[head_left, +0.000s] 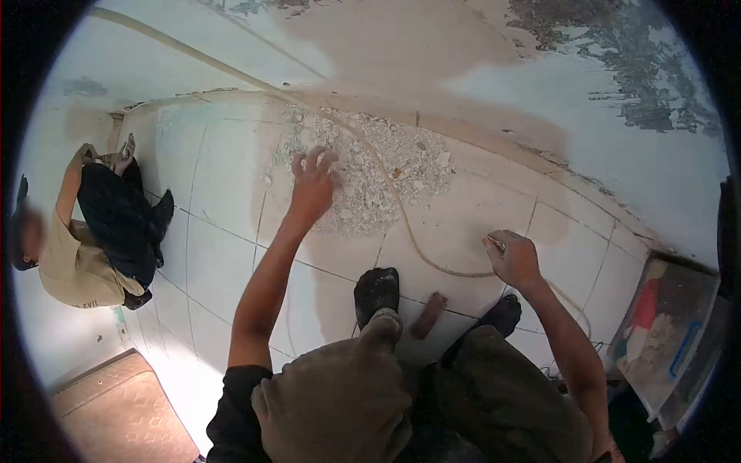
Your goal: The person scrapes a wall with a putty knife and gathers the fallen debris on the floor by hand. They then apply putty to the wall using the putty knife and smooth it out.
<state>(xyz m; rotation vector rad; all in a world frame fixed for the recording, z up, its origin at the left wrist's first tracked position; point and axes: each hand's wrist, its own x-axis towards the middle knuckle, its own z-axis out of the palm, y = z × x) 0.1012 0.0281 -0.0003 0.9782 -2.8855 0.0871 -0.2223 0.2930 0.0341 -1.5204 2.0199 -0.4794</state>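
Observation:
My left hand (314, 184) reaches over the left part of a heap of broken plaster chips (386, 174) on the tiled floor, its fingers spread and a little blurred. Farther right, my right hand (515, 261) is closed, and a small pale edge shows between thumb and fingers; I cannot tell what it belongs to. A thin yellowish hose (413, 239) runs down the wall, across the rubble and passes by the right hand. Between my dark-covered feet lies a reddish-brown block (429, 315).
At the left another person (93, 239) squats beside the wall, hands together. A patterned brown mat or mattress (127, 413) lies at lower left. A clear plastic bin (664, 332) stands at the right. Paint is peeling from the wall (463, 46) above the rubble.

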